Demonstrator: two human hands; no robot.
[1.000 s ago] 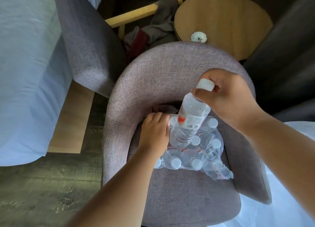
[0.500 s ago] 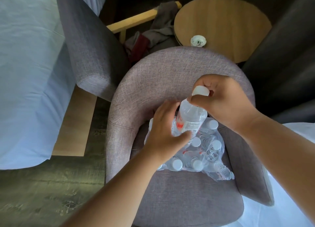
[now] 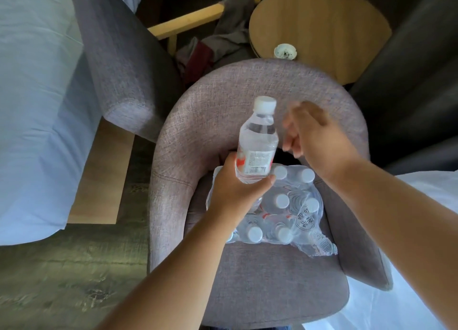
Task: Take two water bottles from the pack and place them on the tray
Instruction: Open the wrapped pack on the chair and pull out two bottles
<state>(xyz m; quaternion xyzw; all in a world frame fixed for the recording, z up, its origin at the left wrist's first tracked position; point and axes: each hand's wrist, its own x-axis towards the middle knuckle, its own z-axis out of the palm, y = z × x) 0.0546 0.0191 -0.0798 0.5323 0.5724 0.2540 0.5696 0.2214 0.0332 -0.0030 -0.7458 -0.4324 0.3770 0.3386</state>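
A clear water bottle (image 3: 257, 141) with a white cap and a red-and-white label stands upright above the pack. My left hand (image 3: 238, 186) grips its lower half. My right hand (image 3: 314, 134) hovers just right of the bottle, blurred, fingers loosely curled and holding nothing. The pack (image 3: 292, 210) is a torn plastic wrap with several white-capped bottles, lying on the seat of a grey fabric chair (image 3: 247, 94). No tray is in view.
A second grey chair (image 3: 116, 57) stands at the upper left beside a bed with a white sheet (image 3: 32, 106). Behind the chair is a round wooden table (image 3: 334, 20) with a small white dish (image 3: 285, 51). Clothes lie on the floor between them.
My left hand has taken the bottle by its body. My right hand has let go of the cap and moved off to the right. The bottle is higher and more upright.
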